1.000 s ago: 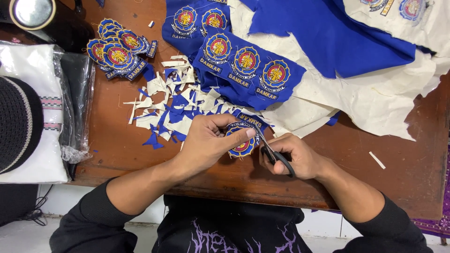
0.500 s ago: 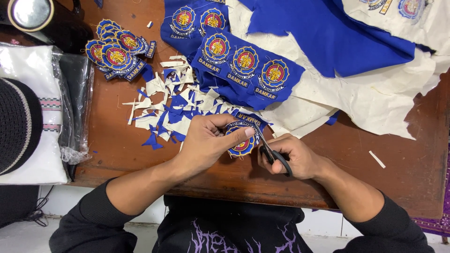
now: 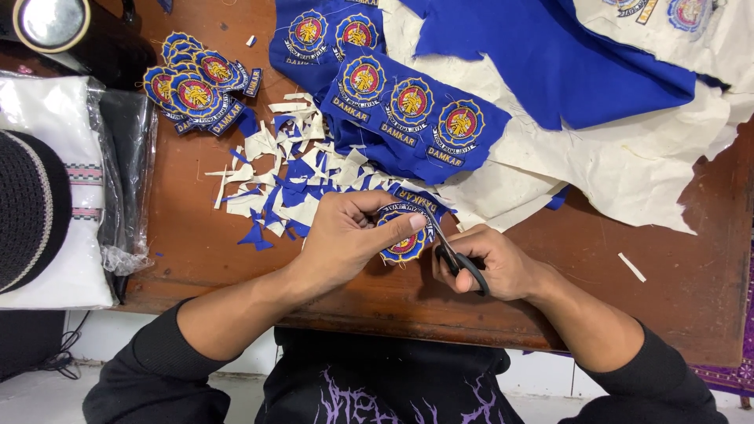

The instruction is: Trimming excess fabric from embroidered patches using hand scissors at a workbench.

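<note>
In the head view the left hand (image 3: 342, 239) is pinching a round embroidered patch (image 3: 404, 235) between thumb and fingers just above the near edge of the wooden worktop (image 3: 196, 259), while the right hand (image 3: 491, 263) is gripping black scissors (image 3: 455, 255) with its fingers curled through the handles, the blades touching the patch's edge. A small pile of trimmed patches (image 3: 196, 86) is lying at the far left with blue and white scraps (image 3: 290, 177) beside it — so some cutting looks done — but a strip of uncut patches (image 3: 408, 106) on blue cloth is waiting, so I judge much is left.
</note>
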